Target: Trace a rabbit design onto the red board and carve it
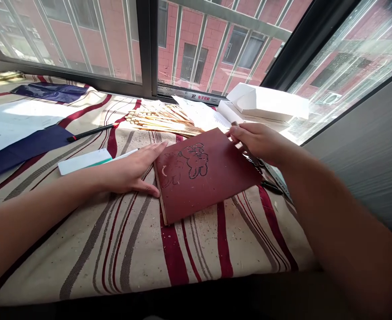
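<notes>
A reddish-brown board (216, 178) with carved, dark-lined cartoon figures lies tilted over the striped cloth, its right side seeming raised. My left hand (142, 166) rests against the board's left edge, thumb and fingers spread apart around it. At the board's upper right corner is my right hand (251, 138), its fingers curled together around a small brownish thing that I cannot make out. Light crumbs are scattered on the cloth around the board.
Behind the board lie thin wooden strips (162, 116), papers (202, 113) and a white box (269, 104). A black pen (92, 132) and a white-and-teal box (84, 161) are on the left. A black tool (271, 187) sits right of the board, beside a ruler. Windows stand behind.
</notes>
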Demonstrator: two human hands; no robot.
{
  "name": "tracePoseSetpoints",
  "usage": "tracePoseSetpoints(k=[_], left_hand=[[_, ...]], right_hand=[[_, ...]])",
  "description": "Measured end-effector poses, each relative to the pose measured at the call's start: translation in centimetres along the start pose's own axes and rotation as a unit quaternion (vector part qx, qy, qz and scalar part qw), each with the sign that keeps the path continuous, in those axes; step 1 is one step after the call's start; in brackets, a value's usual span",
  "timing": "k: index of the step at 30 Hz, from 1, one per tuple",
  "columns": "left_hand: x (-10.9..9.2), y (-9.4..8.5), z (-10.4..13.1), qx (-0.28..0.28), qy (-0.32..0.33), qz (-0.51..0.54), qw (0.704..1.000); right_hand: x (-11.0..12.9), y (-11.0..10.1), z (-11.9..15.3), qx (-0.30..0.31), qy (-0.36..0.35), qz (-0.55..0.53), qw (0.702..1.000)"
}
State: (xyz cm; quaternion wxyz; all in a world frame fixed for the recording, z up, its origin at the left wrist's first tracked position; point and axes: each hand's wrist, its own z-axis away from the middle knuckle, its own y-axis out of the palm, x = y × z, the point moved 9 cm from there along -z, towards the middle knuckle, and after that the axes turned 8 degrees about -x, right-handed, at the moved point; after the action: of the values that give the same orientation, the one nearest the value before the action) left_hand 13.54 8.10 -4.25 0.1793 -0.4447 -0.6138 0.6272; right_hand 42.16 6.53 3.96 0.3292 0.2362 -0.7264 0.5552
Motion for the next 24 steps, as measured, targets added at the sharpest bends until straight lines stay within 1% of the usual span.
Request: tracePoseSetpoints(k=[3, 6, 8, 11, 14, 16, 17, 18, 19, 20, 22, 24], left_hand=[[0.3, -0.6, -0.1, -0.016, -0.022, -0.041, 0.999], [-0.5, -1.6, 0.0, -0.046, -0.028, -0.112, 0.992], [-1.5, -1.9, 0.2, -0.061, -0.027, -0.156, 0.985], [-2.6, -2.0, 0.4, -0.066, -0.044, -0.211, 0.974], [-2.8, -1.8, 0.6, -0.049, -0.054, -0.235, 0.969], [-2.8, -1.5, 0.9, -0.032, -0.041, -0.222, 0.974], [-2.9, -1.2, 1.0, -0.021, -0.031, -0.208, 0.977], [-2.9, -1.0, 1.1, -0.012, -0.022, -0.194, 0.981], [-3.0, -0.8, 1.2, -0.004, -0.017, -0.183, 0.983], [-3.1, -0.7, 1.3, 0.003, -0.016, -0.176, 0.984], [-3.3, -0.4, 1.5, 0.023, -0.026, -0.171, 0.985], [-3.6, -0.2, 1.6, 0.042, -0.041, -0.163, 0.985]], right_hand=[[1.0, 2.9, -3.6, 0.042, -0.007, 0.03, 0.999], [2.0, 6.0, -5.8, 0.071, -0.031, 0.074, 0.994], [3.1, 8.0, -6.5, 0.086, -0.064, 0.111, 0.988], [5.7, 10.3, -7.1, 0.096, -0.122, 0.156, 0.975], [8.2, 11.4, -7.2, 0.088, -0.169, 0.179, 0.965], [9.4, 11.4, -6.6, 0.082, -0.195, 0.172, 0.962], [9.8, 11.2, -6.0, 0.08, -0.204, 0.14, 0.966], [10.2, 10.8, -5.2, 0.082, -0.21, 0.083, 0.971], [10.4, 10.4, -4.3, 0.089, -0.207, -0.008, 0.974], [10.3, 10.0, -3.3, 0.105, -0.188, -0.105, 0.971], [10.0, 9.8, -0.9, 0.161, -0.165, -0.226, 0.946], [9.3, 9.4, 1.0, 0.187, -0.139, -0.307, 0.923]])
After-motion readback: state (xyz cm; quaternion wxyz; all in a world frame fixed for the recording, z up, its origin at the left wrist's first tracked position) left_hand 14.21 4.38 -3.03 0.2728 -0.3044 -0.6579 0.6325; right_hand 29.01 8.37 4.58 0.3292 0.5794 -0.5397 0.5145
